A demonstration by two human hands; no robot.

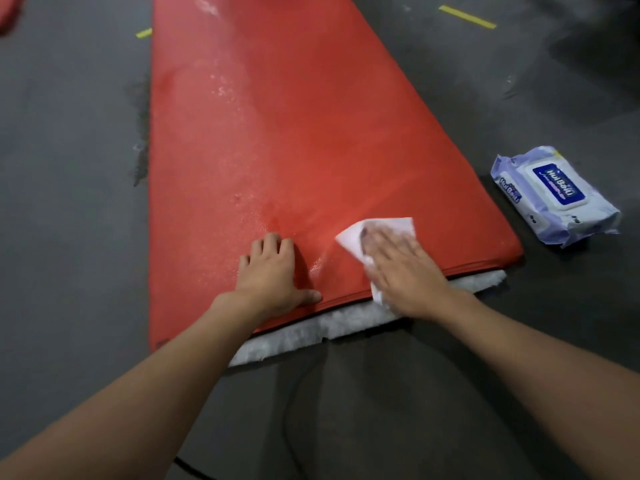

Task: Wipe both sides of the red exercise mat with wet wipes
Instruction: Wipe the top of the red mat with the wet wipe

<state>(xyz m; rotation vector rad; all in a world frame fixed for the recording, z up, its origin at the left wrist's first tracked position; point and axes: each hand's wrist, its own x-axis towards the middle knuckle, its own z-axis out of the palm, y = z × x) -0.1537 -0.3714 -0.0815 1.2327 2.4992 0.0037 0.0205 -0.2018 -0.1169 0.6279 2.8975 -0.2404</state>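
Observation:
The red exercise mat [277, 133] lies flat on the dark floor and runs away from me, with wet streaks shining along its middle. My right hand [401, 268] lies flat with straight fingers on a white wet wipe [349, 237], pressing it onto the mat near the near edge. My left hand [273, 271] rests on the mat beside it, fingers bent at the tips and thumb along the near edge, holding nothing. A strip of white fuzzy material [311, 330] shows under the mat's near edge.
A pack of wet wipes [554, 195] with a blue label lies on the floor to the right of the mat. Yellow tape marks [467, 17] sit on the floor far back. A red object [10, 12] is at the top left corner.

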